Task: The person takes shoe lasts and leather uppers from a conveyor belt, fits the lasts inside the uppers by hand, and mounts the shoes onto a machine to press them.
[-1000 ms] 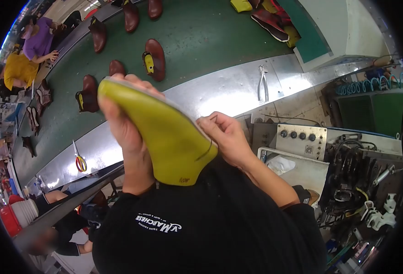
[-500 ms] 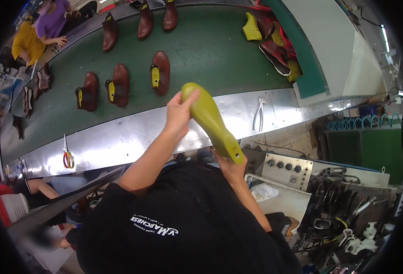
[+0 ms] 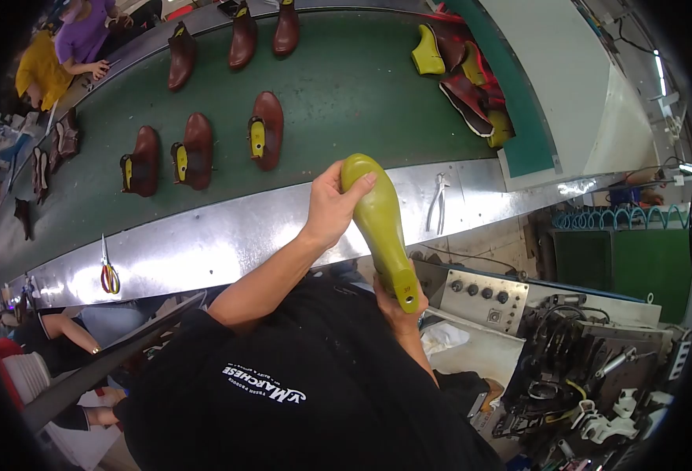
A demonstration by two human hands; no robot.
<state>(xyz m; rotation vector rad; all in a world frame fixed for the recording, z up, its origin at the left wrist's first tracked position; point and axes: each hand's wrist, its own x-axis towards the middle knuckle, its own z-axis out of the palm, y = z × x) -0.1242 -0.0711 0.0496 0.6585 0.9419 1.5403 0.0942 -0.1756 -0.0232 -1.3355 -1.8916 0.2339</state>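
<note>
A yellow-green shoe last [image 3: 379, 220] is held before my chest, over the near metal edge of the bench. My left hand [image 3: 335, 206] grips its rounded toe end, with the thumb lying on top. Lower down, my right hand [image 3: 398, 308] is wrapped round the heel end from below, beside a small dark hole; its fingers are partly hidden by the last. Pincers [image 3: 438, 206] lie on the metal edge to the right of the last. Further left on that edge are scissors [image 3: 109, 271] with yellow and red handles.
Several brown boots [image 3: 267, 129] stand or lie on the green belt [image 3: 338, 86]. At the far right is a pile with another yellow-green last [image 3: 427, 55]. A control box [image 3: 483, 294] and a cluttered machine [image 3: 566, 385] stand at right. Other people [image 3: 79, 39] sit at upper left.
Both hands have carried the shoe last a little to the right and towards me, and it points more straight up. The whole view has shifted slightly.
</note>
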